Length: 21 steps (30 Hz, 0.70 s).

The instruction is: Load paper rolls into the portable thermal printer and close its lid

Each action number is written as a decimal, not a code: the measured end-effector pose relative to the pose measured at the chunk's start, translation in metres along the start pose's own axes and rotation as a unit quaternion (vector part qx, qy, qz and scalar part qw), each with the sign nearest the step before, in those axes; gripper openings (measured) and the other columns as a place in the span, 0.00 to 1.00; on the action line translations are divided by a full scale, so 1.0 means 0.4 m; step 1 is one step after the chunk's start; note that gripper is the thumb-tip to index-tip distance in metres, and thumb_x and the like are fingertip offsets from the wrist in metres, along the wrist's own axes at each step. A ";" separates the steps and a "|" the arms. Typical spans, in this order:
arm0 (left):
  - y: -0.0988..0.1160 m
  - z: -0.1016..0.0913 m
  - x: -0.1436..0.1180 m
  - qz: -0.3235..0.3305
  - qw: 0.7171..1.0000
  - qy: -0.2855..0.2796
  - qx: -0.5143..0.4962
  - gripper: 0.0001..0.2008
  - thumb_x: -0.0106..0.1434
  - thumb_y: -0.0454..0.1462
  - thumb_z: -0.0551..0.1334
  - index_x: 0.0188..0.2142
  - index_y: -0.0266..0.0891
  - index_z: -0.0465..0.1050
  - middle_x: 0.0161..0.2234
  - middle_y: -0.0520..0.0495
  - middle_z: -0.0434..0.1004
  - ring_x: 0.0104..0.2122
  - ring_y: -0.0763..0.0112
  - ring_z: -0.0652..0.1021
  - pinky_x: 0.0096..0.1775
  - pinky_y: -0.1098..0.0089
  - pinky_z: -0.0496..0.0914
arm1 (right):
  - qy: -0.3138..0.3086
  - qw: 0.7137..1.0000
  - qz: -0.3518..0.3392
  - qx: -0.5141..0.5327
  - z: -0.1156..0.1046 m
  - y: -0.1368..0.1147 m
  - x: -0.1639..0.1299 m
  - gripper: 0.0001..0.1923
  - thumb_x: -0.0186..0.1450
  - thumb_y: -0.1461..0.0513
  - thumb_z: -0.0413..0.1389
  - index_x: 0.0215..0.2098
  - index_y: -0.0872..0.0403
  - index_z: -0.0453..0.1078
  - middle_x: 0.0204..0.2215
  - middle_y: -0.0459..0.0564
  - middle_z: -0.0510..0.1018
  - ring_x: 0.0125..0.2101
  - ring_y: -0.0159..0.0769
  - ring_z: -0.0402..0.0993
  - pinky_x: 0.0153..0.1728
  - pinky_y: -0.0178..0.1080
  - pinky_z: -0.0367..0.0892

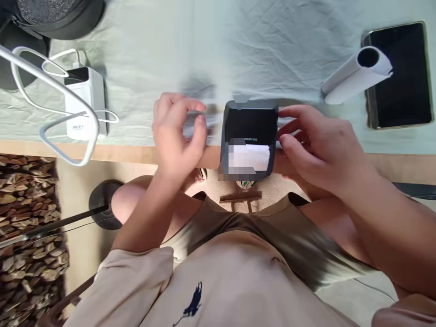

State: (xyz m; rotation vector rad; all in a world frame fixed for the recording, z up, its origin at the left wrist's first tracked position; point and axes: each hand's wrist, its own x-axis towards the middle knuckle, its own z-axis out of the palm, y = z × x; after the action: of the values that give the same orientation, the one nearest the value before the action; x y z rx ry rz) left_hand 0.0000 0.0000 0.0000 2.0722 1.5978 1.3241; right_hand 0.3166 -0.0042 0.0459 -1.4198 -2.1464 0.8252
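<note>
A: What's at frame centre?

B: A small dark-grey boxy plastic printer (pixel 248 138) with white paper showing, at the edge of the pale-green cloth-covered table (pixel 163 50). Your right hand (pixel 318 145) pinches its side; your left hand (pixel 177 131) hovers beside it, fingers loosely curled, holding nothing.

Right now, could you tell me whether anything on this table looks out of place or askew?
The small black printer overhangs the table edge, steadied by the right hand; a loose paper roll lies partly across the tablet.
</note>
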 end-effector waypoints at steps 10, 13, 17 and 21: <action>0.123 -0.012 -0.095 -0.077 0.988 -0.130 -0.006 0.35 0.83 0.63 0.55 0.71 0.48 0.85 0.74 0.32 0.82 0.74 0.32 0.76 0.81 0.31 0.63 | -0.043 0.997 0.061 0.029 0.007 -0.059 0.019 0.20 0.81 0.42 0.51 0.43 0.46 0.70 0.27 0.46 0.79 0.30 0.45 0.82 0.31 0.44 0.70; 0.131 -0.004 -0.107 -0.043 0.986 -0.105 -0.120 0.30 0.82 0.60 0.64 0.74 0.52 0.83 0.78 0.36 0.79 0.79 0.35 0.76 0.84 0.36 0.64 | 0.030 0.999 0.020 -0.001 0.037 -0.053 -0.009 0.24 0.84 0.37 0.51 0.48 0.46 0.69 0.32 0.48 0.80 0.31 0.42 0.81 0.29 0.41 0.69; 0.160 0.020 -0.113 -0.050 0.955 -0.100 -0.274 0.30 0.86 0.51 0.61 0.84 0.69 0.67 0.84 0.54 0.73 0.81 0.48 0.76 0.82 0.43 0.73 | 0.077 0.993 -0.020 0.084 0.067 -0.040 -0.024 0.27 0.85 0.34 0.50 0.62 0.43 0.69 0.48 0.51 0.83 0.46 0.45 0.87 0.39 0.44 0.82; 0.193 0.048 -0.078 -0.174 0.877 -0.086 -0.439 0.27 0.81 0.60 0.67 0.75 0.67 0.77 0.77 0.54 0.81 0.81 0.50 0.77 0.78 0.50 0.79 | 0.071 0.983 -0.071 0.154 0.065 -0.029 -0.001 0.28 0.83 0.35 0.55 0.70 0.40 0.68 0.54 0.52 0.84 0.62 0.51 0.85 0.57 0.50 0.87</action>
State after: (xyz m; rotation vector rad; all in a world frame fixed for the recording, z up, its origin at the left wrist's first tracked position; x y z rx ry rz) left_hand 0.0654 -0.0501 0.0217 1.2312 0.9369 1.3241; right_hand 0.2923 -0.0141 0.0349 -1.1203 -1.8927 0.9253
